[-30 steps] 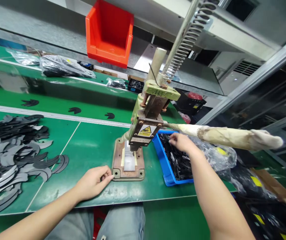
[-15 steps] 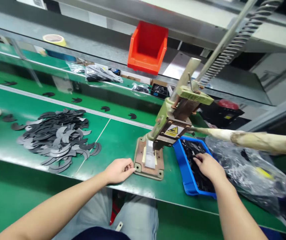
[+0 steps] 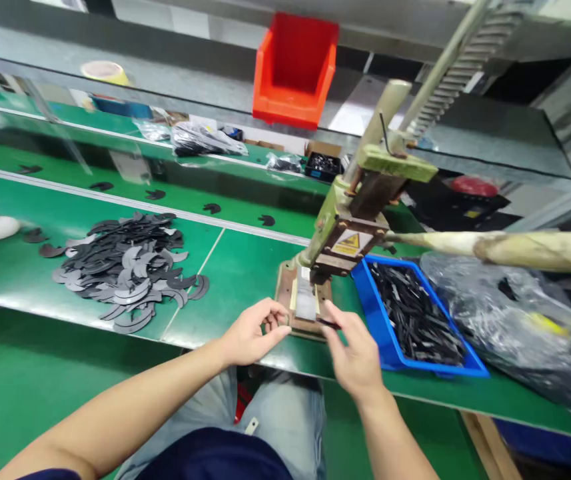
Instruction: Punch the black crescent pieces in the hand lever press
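Dark strip (image 3: 330, 325) pinched at the press, its far end unclear

The right hand (image 3: 352, 350), at about 4 o'clock from the press base (image 3: 285, 288), pinches the strip between thumb and fingers; its fingers cover part of it, and its tip sits over the base's near right corner (contact there is hard to judge). The left hand (image 3: 255, 332), at 8 o'clock, curls loosely with its thumb by the near left corner; whether it grips anything cannot be told. At 3 o'clock a blue bin (image 3: 380, 337) holds jumbled black strips (image 3: 418, 313), too tangled to separate. At 9 o'clock lie heaped curved pieces (image 3: 130, 267). The frame cuts off the press lever (image 3: 465, 247) on the right, and the blurred spring (image 3: 445, 83) runs out at the top.
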{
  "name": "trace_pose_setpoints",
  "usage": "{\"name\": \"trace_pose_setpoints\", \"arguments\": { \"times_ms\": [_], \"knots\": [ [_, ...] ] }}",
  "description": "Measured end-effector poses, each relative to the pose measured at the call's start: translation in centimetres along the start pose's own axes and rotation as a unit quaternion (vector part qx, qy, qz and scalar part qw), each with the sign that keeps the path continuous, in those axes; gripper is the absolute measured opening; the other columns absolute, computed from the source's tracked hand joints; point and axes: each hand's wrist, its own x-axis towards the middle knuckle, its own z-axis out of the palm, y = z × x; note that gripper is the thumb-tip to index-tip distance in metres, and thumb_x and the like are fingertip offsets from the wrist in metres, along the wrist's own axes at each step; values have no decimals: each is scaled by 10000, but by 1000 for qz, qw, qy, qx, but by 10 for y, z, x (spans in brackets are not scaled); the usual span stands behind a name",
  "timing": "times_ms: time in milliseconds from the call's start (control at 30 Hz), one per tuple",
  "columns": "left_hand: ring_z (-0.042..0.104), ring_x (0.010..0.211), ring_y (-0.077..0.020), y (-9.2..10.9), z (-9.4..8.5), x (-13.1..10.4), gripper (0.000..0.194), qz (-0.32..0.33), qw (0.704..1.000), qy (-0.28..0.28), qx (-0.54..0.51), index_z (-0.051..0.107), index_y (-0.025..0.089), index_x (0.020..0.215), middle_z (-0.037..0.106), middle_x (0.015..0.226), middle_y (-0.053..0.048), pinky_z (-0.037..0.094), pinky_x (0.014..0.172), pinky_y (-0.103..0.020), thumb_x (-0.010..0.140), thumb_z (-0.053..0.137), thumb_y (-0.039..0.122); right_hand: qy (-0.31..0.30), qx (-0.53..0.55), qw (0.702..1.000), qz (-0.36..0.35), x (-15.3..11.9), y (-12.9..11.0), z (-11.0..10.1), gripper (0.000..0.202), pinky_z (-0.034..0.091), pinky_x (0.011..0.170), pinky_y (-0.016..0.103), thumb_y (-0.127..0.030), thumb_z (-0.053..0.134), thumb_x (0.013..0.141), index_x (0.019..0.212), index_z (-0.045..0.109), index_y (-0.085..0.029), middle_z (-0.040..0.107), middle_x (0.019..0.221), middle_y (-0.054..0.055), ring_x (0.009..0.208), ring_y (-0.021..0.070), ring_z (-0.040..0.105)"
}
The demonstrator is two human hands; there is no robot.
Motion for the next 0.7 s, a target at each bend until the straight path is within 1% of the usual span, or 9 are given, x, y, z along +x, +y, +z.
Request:
{"name": "trace_pose_setpoints", "arguments": {
  "times_ms": [67,100,167,267,467,533,567,633,700],
  "knots": [
    [634,822,-155,8,3,-6,342,36,999,-20,11,642,207,1276,655,1057,-71,554,763,-310,980,691,371,-5,28,999,-19,-9,-17,26,602,668,856,384,-190,618,986,1560,480,-305,749,1082,79,952,208,741],
    [638,825,-158,11,4,-8,349,50,998,-27,20,643,216,1296,655,1067,-74,557,763,-314,980,692,354,-8,33,999,-25,-12,-23,35,648,671,863,380,-172,621,982,1587,432,-308,751,1081,74,950,204,742],
    [646,840,-166,15,4,-14,328,71,996,-40,38,658,227,1299,666,1077,-81,562,771,-320,987,681,327,-10,37,999,-35,-16,-29,44,710,674,878,376,-154,628,975,1616,370,-314,749,1098,70,964,201,742],
    [649,852,-173,16,5,-19,302,85,994,-42,53,674,228,1294,687,1074,-90,564,777,-326,1000,660,297,-11,44,998,-43,-17,-32,46,735,676,876,370,-148,638,969,1624,348,-312,745,1093,66,969,199,743],
    [654,848,-171,12,5,-22,282,67,995,-41,53,685,215,1264,711,1096,-103,561,780,-324,1001,665,316,-18,53,997,-46,-17,-28,44,714,671,892,373,-147,622,979,1621,348,-301,750,1083,67,977,195,740],
    [656,866,-177,11,5,-20,253,44,997,-41,52,704,208,1208,721,1078,-98,547,794,-325,999,673,348,-23,53,997,-52,-19,-25,44,712,665,898,372,-138,610,982,1626,343,-282,752,1079,72,989,195,734],
    [652,859,-175,11,5,-19,231,19,998,-42,44,710,201,1155,723,1038,-87,536,788,-321,1002,669,369,-28,53,997,-58,-19,-24,44,710,662,900,375,-131,603,982,1627,344,-272,753,1079,76,995,197,731],
    [621,777,-155,10,5,-15,236,-60,997,-55,-5,683,188,1025,697,891,-46,503,724,-295,1004,665,423,-41,55,995,-78,-20,-21,44,702,656,902,384,-121,594,980,1625,357,-267,756,1095,82,1005,202,725],
    [559,671,-124,9,4,-9,309,-142,981,-90,-94,603,188,907,628,754,5,449,648,-263,977,701,473,-59,59,991,-104,-18,-19,42,692,650,899,387,-113,590,976,1615,381,-275,760,1125,82,1020,203,720]
  ]
}}
